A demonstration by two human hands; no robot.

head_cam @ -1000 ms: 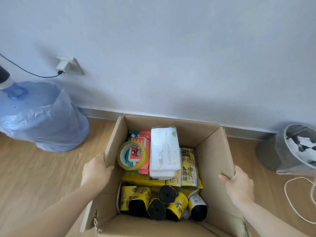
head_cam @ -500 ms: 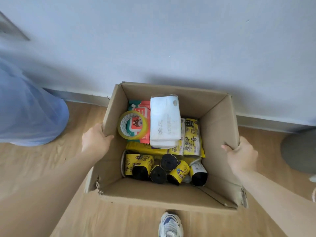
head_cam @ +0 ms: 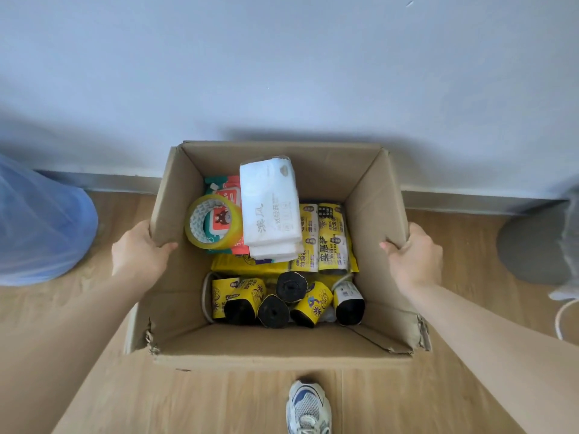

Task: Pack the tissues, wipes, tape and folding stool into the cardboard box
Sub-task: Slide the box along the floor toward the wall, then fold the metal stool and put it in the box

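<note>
An open cardboard box (head_cam: 282,347) sits on the wood floor near the wall. Inside lie a white tissue pack (head_cam: 270,211), a yellow tape roll (head_cam: 214,223) resting on a red wipes pack (head_cam: 228,195), and several yellow-wrapped black bag rolls (head_cam: 282,299). My left hand (head_cam: 138,253) grips the box's left wall, thumb inside. My right hand (head_cam: 415,255) grips the right wall the same way. No folding stool is visible.
A blue water jug in plastic wrap (head_cam: 37,220) stands left of the box. A grey bin (head_cam: 539,242) and a white cord (head_cam: 564,314) are at the right edge. My white sneaker (head_cam: 308,408) is just in front of the box. The baseboard runs behind.
The box now sits lower in view and farther from the wall, and my sneaker shows in front of it. Both hands keep their grip on the side walls.
</note>
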